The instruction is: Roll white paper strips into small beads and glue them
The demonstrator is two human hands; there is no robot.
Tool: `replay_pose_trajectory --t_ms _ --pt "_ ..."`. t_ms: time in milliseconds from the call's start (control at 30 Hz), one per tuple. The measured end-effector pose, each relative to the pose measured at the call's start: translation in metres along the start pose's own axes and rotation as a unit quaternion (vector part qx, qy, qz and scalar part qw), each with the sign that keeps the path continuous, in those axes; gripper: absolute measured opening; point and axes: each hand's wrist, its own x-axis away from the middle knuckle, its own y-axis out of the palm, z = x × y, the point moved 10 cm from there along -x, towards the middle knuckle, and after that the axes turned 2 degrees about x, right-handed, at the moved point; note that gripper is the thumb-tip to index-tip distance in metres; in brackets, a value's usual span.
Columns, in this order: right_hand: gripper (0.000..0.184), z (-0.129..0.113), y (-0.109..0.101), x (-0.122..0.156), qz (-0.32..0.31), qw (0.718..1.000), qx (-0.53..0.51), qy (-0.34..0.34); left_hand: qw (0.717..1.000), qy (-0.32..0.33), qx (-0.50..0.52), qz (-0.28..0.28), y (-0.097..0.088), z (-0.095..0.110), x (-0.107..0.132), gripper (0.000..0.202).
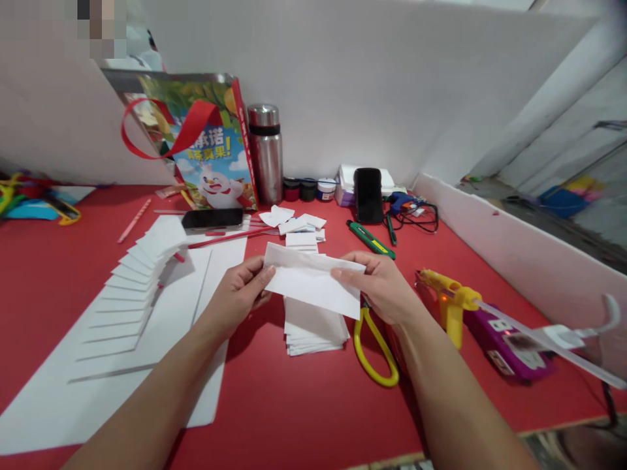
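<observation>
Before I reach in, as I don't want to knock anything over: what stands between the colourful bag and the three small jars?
In the head view, a steel flask stands between the colourful bag and the small jars.

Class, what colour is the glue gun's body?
The glue gun is yellow, best seen in the head view.

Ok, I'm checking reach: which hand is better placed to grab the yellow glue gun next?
Probably the right hand: the glue gun lies to its right, while the left hand is farther away. Both hold the paper, so the right would need to let go.
</observation>
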Motion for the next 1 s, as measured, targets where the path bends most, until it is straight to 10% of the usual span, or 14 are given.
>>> replay_pose_trajectory --t_ms 1000 --pt "0.023 0.003 0.014 0.001 -0.03 0.996 -0.08 0.027 0.998 0.049 0.044 -0.006 -0.001 0.005 0.001 0.017"
